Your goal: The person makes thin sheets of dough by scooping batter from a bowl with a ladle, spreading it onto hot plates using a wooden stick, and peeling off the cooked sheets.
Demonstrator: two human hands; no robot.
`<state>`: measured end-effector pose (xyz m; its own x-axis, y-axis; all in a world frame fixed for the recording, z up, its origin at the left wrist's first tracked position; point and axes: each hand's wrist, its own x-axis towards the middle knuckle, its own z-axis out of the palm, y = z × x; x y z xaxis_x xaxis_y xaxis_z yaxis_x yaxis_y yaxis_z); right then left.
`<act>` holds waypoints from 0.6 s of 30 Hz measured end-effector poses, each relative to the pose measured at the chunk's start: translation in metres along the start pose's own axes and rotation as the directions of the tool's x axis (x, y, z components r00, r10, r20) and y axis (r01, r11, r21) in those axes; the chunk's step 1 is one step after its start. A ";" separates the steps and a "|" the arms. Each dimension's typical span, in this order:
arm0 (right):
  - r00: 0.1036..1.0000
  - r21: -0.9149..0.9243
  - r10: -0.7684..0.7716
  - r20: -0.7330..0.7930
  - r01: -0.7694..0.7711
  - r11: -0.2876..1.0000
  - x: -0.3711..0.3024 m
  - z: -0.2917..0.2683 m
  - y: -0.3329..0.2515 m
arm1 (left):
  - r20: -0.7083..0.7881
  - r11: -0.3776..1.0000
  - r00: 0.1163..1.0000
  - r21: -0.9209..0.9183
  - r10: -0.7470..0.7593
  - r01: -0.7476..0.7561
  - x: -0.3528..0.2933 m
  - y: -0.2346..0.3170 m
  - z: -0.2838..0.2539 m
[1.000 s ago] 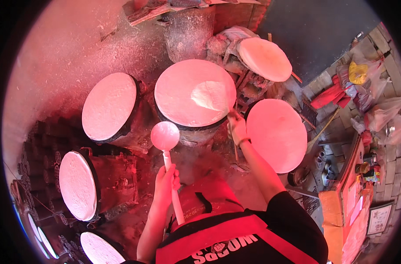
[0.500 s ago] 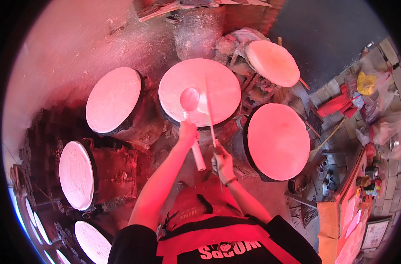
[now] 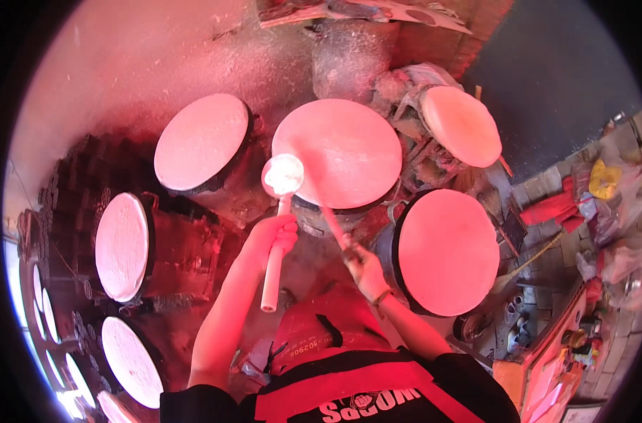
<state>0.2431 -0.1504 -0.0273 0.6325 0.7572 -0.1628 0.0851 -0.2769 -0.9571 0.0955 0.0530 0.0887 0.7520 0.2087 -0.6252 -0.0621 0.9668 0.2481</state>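
Observation:
My left hand [image 3: 275,231] is closed round the thick pale handle of a ladle [image 3: 271,278]. The ladle's round bowl is over the near left rim of the middle round pan [image 3: 356,155]. White shows brightly in the bowl; I cannot tell whether it is a liquid or glare. My right hand [image 3: 365,271] is closed on a thin, flat stick [image 3: 331,224], which slants up and left over the near part of that pan and is smeared by motion. A smooth, pale layer covers the pan's top. Both hands are in front of the pan, on my side of it.
Other pale-topped round pans on dark stands surround me: far left [image 3: 202,142], left [image 3: 122,247], near left [image 3: 132,362] and right [image 3: 448,252]. A pale disc [image 3: 461,127] leans at the far right. Plastic bags, a broom and an orange-topped table [image 3: 539,374] stand to the right.
The ladle has come off the middle of the pan, left to its near rim. The stick has tilted further left, and my hands are farther apart. The whole view has shifted slightly.

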 end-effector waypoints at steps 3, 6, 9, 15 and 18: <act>0.995 -0.018 -0.070 0.067 0.071 0.997 -0.004 -0.013 0.002 | -0.106 0.984 0.981 0.090 0.160 -0.151 -0.035 -0.032 -0.033; 0.920 0.659 0.385 -0.078 -0.242 0.712 0.012 -0.026 0.017 | -0.314 0.954 0.909 0.206 0.274 -0.216 -0.065 -0.065 -0.060; 0.997 0.094 0.080 0.017 -0.081 0.992 -0.023 -0.010 0.010 | -0.331 0.964 0.906 0.111 0.266 -0.242 -0.078 -0.097 -0.103; 0.680 -0.180 -0.119 0.723 0.353 0.918 -0.056 0.077 -0.047 | -0.378 0.937 0.864 0.036 0.333 -0.346 -0.086 -0.141 -0.126; 0.491 -0.166 0.015 0.871 0.266 0.950 -0.041 0.120 -0.038 | -0.464 0.929 0.827 -0.022 0.318 -0.370 -0.086 -0.158 -0.151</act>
<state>0.1213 -0.0993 -0.0130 -0.3591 0.8829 -0.3027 0.3764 -0.1598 -0.9126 -0.0581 -0.0952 -0.0085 0.2980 0.5488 -0.7810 -0.3504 0.8240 0.4453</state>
